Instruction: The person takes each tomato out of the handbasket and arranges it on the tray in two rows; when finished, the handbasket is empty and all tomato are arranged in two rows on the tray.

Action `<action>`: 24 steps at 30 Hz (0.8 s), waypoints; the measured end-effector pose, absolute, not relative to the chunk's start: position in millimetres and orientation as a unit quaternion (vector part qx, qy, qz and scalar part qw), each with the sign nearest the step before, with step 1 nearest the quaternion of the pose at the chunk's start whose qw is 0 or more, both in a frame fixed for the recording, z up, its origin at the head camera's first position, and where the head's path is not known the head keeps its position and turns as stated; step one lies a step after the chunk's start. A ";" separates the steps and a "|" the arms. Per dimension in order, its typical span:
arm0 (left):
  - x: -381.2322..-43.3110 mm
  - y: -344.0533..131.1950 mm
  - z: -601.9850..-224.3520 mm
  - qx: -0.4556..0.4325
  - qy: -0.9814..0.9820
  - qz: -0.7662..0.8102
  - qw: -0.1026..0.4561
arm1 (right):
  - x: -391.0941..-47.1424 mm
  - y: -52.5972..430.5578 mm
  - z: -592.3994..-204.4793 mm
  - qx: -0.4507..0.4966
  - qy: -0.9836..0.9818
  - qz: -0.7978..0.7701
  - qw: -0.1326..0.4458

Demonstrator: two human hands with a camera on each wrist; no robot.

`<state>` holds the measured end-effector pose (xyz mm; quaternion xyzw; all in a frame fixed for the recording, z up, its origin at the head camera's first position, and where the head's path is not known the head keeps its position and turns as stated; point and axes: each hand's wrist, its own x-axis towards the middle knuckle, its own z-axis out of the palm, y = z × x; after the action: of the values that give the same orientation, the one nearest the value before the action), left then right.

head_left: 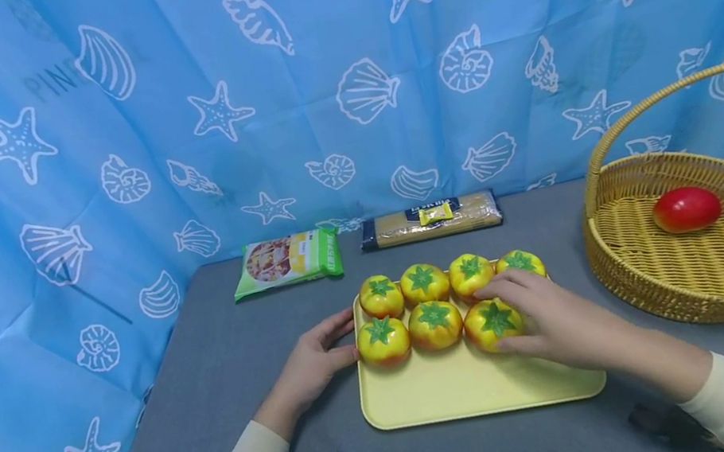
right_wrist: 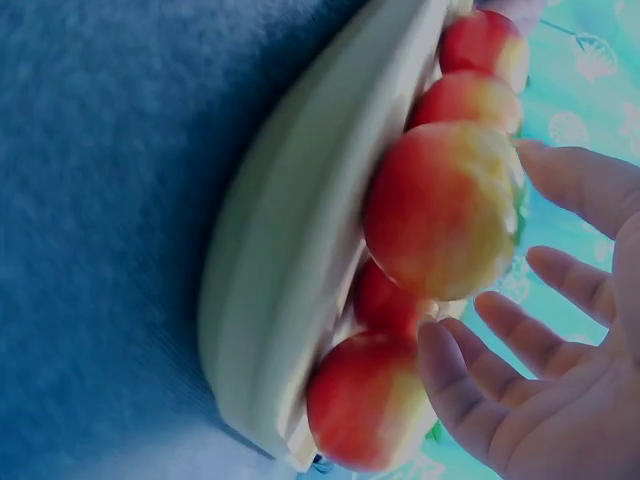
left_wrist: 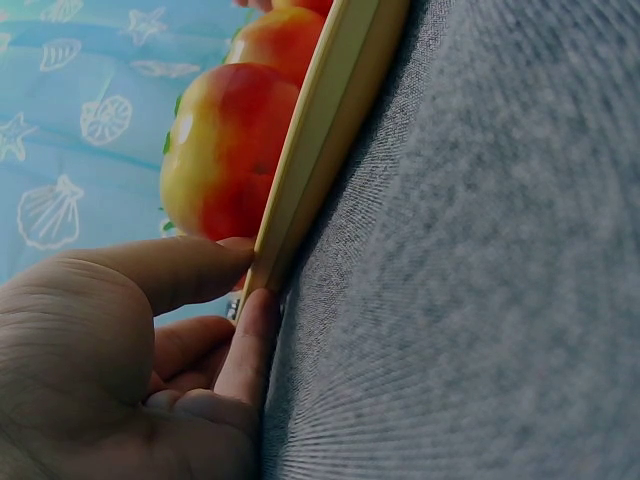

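A pale yellow tray [head_left: 478, 391] lies on the grey tabletop, holding several yellow-red persimmons with green leafy tops in two rows, such as the middle persimmon [head_left: 435, 325] of the front row. My left hand [head_left: 310, 364] is at the tray's left edge; in the left wrist view its thumb and fingers pinch the rim [left_wrist: 310, 150]. Over the front row's right end, my right hand [head_left: 560, 320] has its fingers spread about the nearest persimmon [head_left: 493, 322]. In the right wrist view that persimmon [right_wrist: 440, 210] sits by the spread fingers, without a closed grip.
To the right stands a wicker basket [head_left: 644, 297] with a tall handle and a red fruit [head_left: 686, 209] inside. Behind the tray lie a green food packet [head_left: 284, 261] and a pack of noodles [head_left: 469, 213] with a small yellow wrapper [head_left: 436, 213] on it. A blue curtain [head_left: 326, 103] hangs behind.
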<state>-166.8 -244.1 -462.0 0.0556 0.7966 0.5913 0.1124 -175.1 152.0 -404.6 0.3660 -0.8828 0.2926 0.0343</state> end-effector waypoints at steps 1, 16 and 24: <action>-166.7 -244.2 -461.8 0.056 0.797 0.590 0.112 | -175.3 153.3 -402.6 0.365 -0.882 0.298 0.031; -166.3 -244.1 -462.5 0.055 0.793 0.596 0.114 | -185.4 188.5 -366.3 0.317 -0.863 0.395 0.009; -166.3 -243.7 -462.9 0.052 0.795 0.594 0.111 | -187.9 214.0 -358.4 0.288 -0.859 0.422 0.019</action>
<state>-166.3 -243.7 -462.9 0.0518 0.7947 0.5945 0.1113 -187.9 214.0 -358.4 0.2881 -0.8595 0.4218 0.0187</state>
